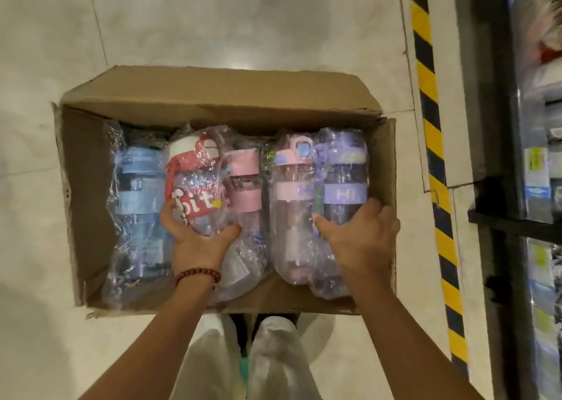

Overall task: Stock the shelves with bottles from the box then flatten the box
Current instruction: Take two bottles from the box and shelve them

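The stocking looks barely begun: the cardboard box [82,162] sits open on the floor [213,19] with five wrapped bottles lying side by side inside, so emptying it and flattening it remain. The left hand [197,241] curls round the base of the red bottle [194,183]; the right hand [362,238] grips the base of the purple bottle [343,183]. Each bottle's long axis runs away from the person, caps at the far end. The shelves [535,156] stand to the right.
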Demonstrator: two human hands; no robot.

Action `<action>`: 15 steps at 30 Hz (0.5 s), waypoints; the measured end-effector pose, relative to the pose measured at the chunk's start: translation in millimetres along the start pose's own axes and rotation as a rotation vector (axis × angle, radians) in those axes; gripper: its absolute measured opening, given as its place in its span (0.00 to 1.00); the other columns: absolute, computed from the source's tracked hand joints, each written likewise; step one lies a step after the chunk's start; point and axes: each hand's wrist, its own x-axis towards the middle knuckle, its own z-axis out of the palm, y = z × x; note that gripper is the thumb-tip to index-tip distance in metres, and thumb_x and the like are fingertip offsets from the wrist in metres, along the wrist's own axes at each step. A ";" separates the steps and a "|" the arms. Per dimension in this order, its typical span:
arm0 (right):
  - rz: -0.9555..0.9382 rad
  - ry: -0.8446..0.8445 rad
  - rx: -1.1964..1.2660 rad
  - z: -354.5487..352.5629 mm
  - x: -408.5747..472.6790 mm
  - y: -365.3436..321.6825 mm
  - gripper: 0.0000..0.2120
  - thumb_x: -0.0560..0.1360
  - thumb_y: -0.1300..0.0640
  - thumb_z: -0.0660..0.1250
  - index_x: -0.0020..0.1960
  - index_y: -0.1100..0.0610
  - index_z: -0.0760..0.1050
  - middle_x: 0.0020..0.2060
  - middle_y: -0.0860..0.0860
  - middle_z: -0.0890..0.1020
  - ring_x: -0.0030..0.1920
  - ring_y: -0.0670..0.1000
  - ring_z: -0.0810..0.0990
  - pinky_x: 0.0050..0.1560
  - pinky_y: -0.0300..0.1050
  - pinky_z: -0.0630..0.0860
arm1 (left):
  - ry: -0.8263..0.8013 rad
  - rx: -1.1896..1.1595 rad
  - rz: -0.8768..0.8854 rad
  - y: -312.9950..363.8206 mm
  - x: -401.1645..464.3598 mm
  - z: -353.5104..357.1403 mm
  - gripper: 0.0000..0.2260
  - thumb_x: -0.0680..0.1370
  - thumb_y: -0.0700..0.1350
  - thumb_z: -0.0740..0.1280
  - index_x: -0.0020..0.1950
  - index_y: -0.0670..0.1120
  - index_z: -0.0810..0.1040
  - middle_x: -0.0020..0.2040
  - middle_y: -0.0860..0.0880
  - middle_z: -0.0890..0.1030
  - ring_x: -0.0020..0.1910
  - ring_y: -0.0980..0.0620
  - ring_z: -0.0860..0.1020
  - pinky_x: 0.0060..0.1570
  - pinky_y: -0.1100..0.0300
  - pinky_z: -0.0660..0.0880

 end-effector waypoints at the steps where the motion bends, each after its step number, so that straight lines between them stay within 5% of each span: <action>1: 0.014 -0.017 0.009 2.8 0.6 -1.4 0.43 0.59 0.37 0.76 0.61 0.65 0.68 0.59 0.62 0.71 0.60 0.61 0.68 0.58 0.51 0.65 | 0.016 -0.022 -0.008 -3.3 0.3 1.2 0.44 0.65 0.45 0.77 0.70 0.53 0.51 0.49 0.49 0.73 0.41 0.50 0.75 0.43 0.60 0.69; 4: 0.064 -0.089 0.133 10.4 1.5 -1.4 0.42 0.59 0.41 0.79 0.61 0.61 0.64 0.60 0.60 0.71 0.62 0.60 0.68 0.56 0.51 0.68 | 0.033 -0.088 -0.054 -5.8 1.9 0.4 0.44 0.65 0.44 0.77 0.70 0.54 0.51 0.53 0.48 0.73 0.44 0.52 0.75 0.44 0.64 0.69; 7: 0.129 -0.178 0.315 9.3 4.3 -0.3 0.35 0.60 0.46 0.79 0.53 0.56 0.59 0.52 0.57 0.77 0.50 0.59 0.78 0.45 0.49 0.75 | -0.020 -0.115 -0.095 1.0 3.0 -7.4 0.46 0.65 0.43 0.78 0.72 0.54 0.51 0.56 0.50 0.71 0.51 0.49 0.73 0.53 0.57 0.68; 11: 0.193 -0.207 0.426 -6.4 -7.9 -3.3 0.31 0.61 0.50 0.78 0.51 0.56 0.59 0.38 0.47 0.74 0.39 0.55 0.76 0.34 0.41 0.68 | -0.108 -0.037 -0.036 10.9 -12.0 -29.2 0.46 0.62 0.42 0.79 0.73 0.49 0.57 0.51 0.58 0.73 0.45 0.56 0.73 0.50 0.58 0.70; 15: 0.192 -0.218 0.522 -36.7 -41.9 -19.0 0.29 0.61 0.52 0.78 0.50 0.55 0.61 0.36 0.43 0.72 0.33 0.46 0.74 0.29 0.34 0.67 | -0.223 0.035 0.060 36.9 -36.3 -63.5 0.41 0.59 0.45 0.81 0.66 0.51 0.64 0.50 0.57 0.77 0.46 0.56 0.77 0.50 0.54 0.76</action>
